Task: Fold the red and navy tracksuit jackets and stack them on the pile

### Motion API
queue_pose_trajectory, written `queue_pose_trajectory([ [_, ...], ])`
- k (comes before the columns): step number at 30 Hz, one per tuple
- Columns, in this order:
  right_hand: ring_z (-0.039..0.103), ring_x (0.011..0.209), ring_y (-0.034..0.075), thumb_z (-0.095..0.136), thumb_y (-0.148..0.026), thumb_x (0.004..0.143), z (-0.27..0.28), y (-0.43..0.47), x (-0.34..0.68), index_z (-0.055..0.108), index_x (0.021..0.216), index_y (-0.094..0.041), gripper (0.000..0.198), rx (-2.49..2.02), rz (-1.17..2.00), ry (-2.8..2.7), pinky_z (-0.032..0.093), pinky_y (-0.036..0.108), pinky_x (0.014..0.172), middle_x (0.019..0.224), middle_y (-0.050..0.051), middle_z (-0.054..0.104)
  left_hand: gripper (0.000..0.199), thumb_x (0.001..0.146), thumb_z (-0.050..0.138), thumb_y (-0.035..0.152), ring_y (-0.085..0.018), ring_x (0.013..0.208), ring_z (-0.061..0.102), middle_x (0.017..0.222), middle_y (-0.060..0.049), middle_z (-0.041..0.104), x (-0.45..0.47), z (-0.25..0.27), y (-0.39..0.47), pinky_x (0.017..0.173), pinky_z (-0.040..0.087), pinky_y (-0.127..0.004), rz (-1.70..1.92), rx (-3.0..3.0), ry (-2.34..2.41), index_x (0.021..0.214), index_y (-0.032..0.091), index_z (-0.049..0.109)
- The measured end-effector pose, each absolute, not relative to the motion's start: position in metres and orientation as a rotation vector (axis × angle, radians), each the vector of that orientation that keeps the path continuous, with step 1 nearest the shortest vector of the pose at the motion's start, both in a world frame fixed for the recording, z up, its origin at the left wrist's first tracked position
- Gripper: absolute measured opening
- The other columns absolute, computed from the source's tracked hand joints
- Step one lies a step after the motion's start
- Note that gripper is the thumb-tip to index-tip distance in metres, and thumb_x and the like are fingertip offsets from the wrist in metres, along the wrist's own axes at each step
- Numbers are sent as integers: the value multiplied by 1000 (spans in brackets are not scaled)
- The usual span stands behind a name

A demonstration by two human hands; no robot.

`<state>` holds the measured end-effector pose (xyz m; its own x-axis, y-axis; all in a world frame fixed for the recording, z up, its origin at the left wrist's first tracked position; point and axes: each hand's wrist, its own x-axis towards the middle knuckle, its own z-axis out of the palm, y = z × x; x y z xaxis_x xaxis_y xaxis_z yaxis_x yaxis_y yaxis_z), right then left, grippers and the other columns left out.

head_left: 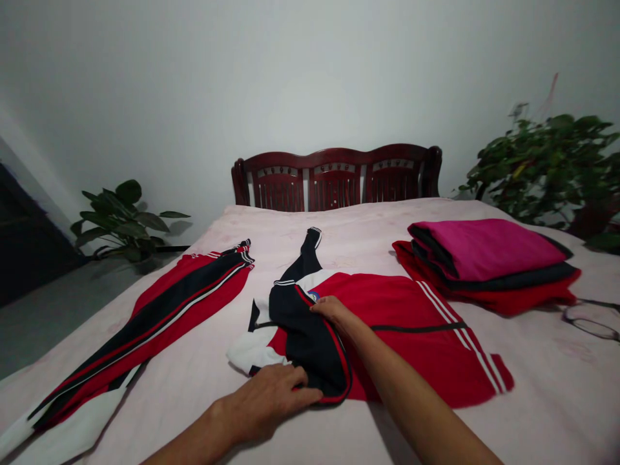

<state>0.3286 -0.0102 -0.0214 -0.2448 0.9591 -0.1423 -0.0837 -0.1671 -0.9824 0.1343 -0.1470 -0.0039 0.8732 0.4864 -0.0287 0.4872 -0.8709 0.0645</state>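
Observation:
A red tracksuit jacket (407,303) with navy sleeves, white stripes and a dark front zip lies on the bed, its collar end toward the left. One navy sleeve is folded over across the front; the other stretches toward the headboard. My right hand (334,311) pinches the folded sleeve near a round blue badge on the chest. Closer to me, my left hand (276,395) is curled on the lower part of the same navy cloth, beside the white shoulder area. Its fingertips are partly hidden in the fabric.
Red and navy track pants (184,310) lie lengthwise to the left. At the right sits a stack of folded clothes (498,248), magenta on top, with eyeglasses (593,326) beside it. A wooden headboard (336,177) stands at the back, with plants (126,219) on both sides.

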Motion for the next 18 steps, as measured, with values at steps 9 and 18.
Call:
queue_pose_trajectory([
  [9, 68, 91, 9, 69, -21, 74, 40, -43, 397, 63, 93, -25, 21, -452, 1103, -531, 51, 27, 97, 88, -7, 73, 33, 95, 38, 24, -22, 105, 63, 111, -6, 67, 84, -37, -116, 93, 49, -34, 970, 2105, 1664, 118, 24, 62],
  [18, 69, 105, 27, 54, -33, 83, -74, -122, 471, 69, 92, -27, 19, -942, 1084, -506, 55, 54, 95, 97, 4, 76, 41, 91, 37, 23, -22, 113, 65, 122, -2, 70, 88, -46, -111, 93, 49, -32, 785, 1980, 1905, 121, 28, 64],
])
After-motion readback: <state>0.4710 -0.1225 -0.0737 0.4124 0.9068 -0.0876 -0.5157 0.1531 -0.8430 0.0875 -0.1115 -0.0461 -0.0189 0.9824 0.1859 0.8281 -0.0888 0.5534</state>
